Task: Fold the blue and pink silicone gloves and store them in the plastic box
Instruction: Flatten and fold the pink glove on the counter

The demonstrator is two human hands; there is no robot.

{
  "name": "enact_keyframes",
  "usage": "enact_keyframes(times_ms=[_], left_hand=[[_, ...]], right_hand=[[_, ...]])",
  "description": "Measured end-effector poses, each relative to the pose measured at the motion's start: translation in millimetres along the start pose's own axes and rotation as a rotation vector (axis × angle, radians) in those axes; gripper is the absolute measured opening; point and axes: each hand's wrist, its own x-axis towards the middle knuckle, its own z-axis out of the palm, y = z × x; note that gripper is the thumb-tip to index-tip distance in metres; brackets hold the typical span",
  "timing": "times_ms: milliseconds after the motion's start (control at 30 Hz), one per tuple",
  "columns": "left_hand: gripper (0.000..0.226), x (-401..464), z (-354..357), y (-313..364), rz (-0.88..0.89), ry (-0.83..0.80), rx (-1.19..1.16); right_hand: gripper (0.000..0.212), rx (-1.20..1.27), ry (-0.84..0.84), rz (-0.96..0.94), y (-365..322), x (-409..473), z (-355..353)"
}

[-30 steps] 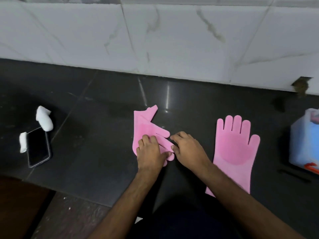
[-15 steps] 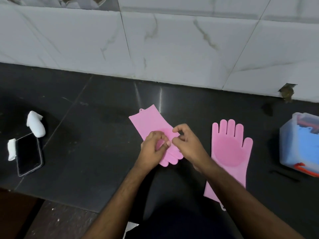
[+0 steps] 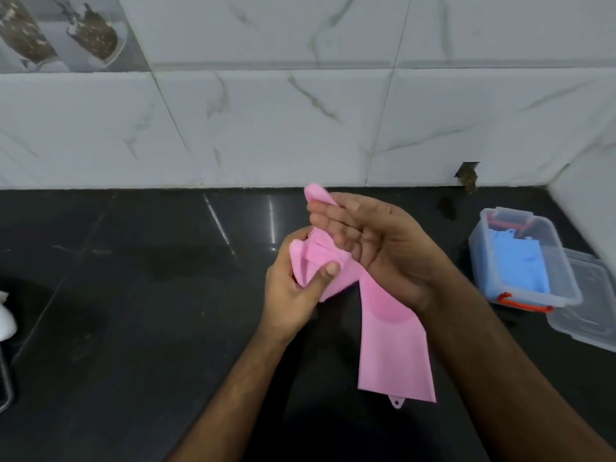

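Gloves first: the blue gloves already lie in the plastic box at the right, its lid off beside it, so I judge that half done. My left hand grips one folded pink glove above the counter, my right hand pinching its upper end. The second pink glove lies flat just right, unfolded.

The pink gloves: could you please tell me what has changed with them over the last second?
The folded pink glove has left the counter and is gripped in the left hand. The right hand has picked up the second pink glove, whose cuff hangs down. The plastic box, with blue gloves inside, stays put.
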Motion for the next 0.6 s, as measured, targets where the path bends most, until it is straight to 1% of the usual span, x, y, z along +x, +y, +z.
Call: enact_keyframes(times_ms=[67,100,167,200,267,300,333,367,400,433,467,500,533,567,600], left_hand=[[0.033,5,11,6,-0.052,0.018,-0.028],[0.025,7,15,10,-0.087,0.026,-0.063],[0.023,12,23,16,-0.178,0.088,-0.156],[0.027,13,25,19,-0.215,0.122,-0.208],[0.036,19,28,28,-0.346,0.144,-0.309],[0.04,22,29,31,-0.412,0.129,-0.35],[0.04,25,29,32,-0.474,0.113,-0.429],[0.036,27,30,29,-0.543,0.116,-0.554],[0.032,29,34,28,-0.611,0.125,-0.676],[0.03,31,39,25,-0.644,0.137,-0.738],[0.029,31,46,19,-0.632,0.118,-0.647],[0.031,33,50,30,-0.732,0.053,-0.668],[0.031,32,56,27,-0.733,0.032,-0.372],[0.03,26,56,18,-0.631,0.068,-0.174],[0.032,28,59,14,-0.751,0.09,-0.473]], right_hand=[[0.042,0.131,0.01,-0.024,-7,-3,-6],[0.044,0.176,0.034,-0.051,-7,-3,-10],[0.045,0.183,0.12,-0.145,-5,-6,-18],[0.042,0.122,0.198,-0.199,-2,-7,-22],[0.032,-0.153,0.416,-0.261,9,-10,-32],[0.028,-0.322,0.494,-0.237,16,-13,-36],[0.027,-0.429,0.52,-0.166,25,-17,-40],[0.035,-0.451,0.493,-0.055,33,-20,-41],[0.051,-0.383,0.44,0.085,41,-24,-42],[0.066,-0.244,0.382,0.214,49,-27,-44],[0.073,-0.114,0.343,0.284,55,-31,-46],[0.072,-0.031,0.326,0.295,61,-34,-50],[0.067,0.0,0.305,0.288,66,-36,-54],[0.061,-0.026,0.296,0.29,69,-38,-55],[0.056,-0.109,0.305,0.289,70,-39,-52]])
